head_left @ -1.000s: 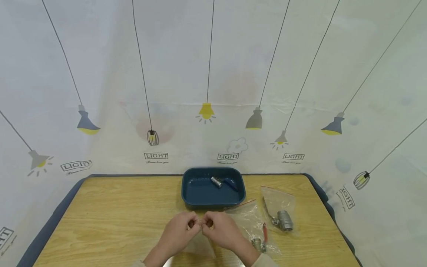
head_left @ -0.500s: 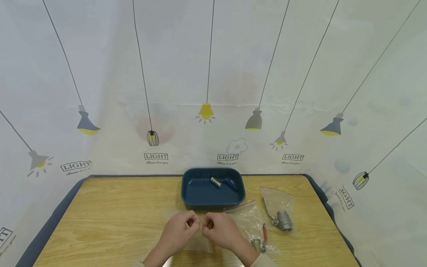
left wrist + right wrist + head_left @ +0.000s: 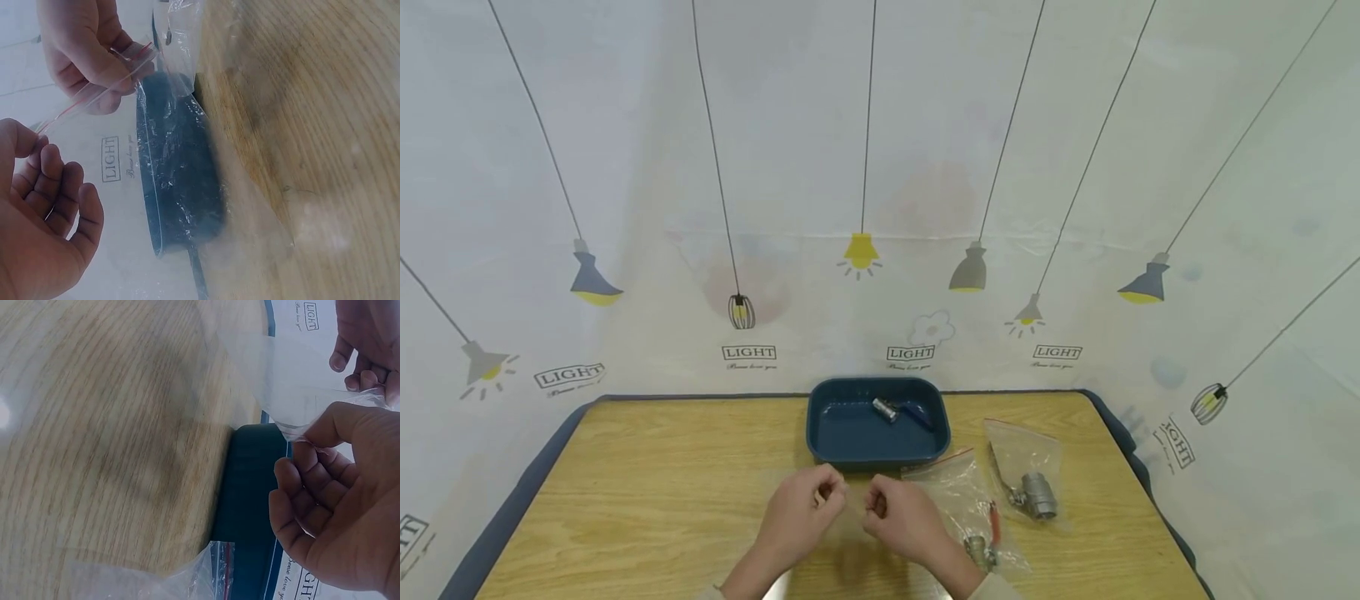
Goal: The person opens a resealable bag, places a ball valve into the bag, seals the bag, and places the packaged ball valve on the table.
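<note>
A clear zip bag with a red line along its top hangs between my two hands above the table. My left hand pinches one end of its top edge between thumb and forefinger. The other end is pinched by my right hand. In the right wrist view, the bag's plastic is bunched at the right fingertips. Nothing can be made out inside it. Beyond the hands stands a dark blue tray, holding a small metal valve with a dark blue handle.
Right of my hands lies a zip bag containing a valve with a red handle. Farther right is another zip bag with a larger grey metal valve. A wall sheet printed with lamps rises behind the wooden table.
My hands have moved apart, the left one slightly up and left, the right one slightly right. The bag's top edge is now stretched between them. Tray and other bags stay put.
</note>
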A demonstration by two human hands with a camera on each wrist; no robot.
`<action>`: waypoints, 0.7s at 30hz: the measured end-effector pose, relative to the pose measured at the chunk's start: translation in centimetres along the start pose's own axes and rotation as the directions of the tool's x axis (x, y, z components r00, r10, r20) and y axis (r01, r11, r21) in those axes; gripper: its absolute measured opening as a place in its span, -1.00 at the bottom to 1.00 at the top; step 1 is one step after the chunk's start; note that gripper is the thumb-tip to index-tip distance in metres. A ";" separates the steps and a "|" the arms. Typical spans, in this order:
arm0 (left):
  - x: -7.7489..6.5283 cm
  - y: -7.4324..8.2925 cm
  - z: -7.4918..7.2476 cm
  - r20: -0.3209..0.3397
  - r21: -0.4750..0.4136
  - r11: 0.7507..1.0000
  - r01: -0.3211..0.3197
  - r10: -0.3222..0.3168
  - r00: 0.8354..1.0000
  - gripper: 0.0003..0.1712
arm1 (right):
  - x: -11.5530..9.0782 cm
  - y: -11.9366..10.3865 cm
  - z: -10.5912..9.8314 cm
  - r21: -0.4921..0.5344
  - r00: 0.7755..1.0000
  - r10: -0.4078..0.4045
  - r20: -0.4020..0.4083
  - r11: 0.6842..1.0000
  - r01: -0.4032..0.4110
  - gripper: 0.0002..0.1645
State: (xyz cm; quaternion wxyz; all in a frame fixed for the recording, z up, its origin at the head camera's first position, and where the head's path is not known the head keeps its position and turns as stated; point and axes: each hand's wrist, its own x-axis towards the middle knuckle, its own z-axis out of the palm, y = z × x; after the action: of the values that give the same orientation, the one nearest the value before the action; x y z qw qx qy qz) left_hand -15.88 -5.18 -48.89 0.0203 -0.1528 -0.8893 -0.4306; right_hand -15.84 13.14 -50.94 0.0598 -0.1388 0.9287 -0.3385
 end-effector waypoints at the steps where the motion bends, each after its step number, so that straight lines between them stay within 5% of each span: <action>1: 0.1 0.0 0.0 -0.007 -0.003 1.000 -0.003 0.003 1.000 -0.79 | 0.1 0.0 0.0 -0.002 1.000 0.006 0.002 1.000 -0.006 -0.87; 21: 0.9 0.1 -0.7 -0.054 0.031 0.999 0.036 -0.034 0.998 -0.83 | 0.4 0.8 -0.5 -0.044 0.999 0.037 -0.009 0.998 -0.037 -0.91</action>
State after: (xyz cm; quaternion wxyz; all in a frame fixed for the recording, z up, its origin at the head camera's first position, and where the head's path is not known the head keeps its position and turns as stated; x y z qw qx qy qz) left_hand -16.80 -5.41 -48.19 0.0390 -0.1252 -0.8977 -0.4207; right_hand -16.51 13.93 -51.07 0.0594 -0.1216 0.9386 -0.3173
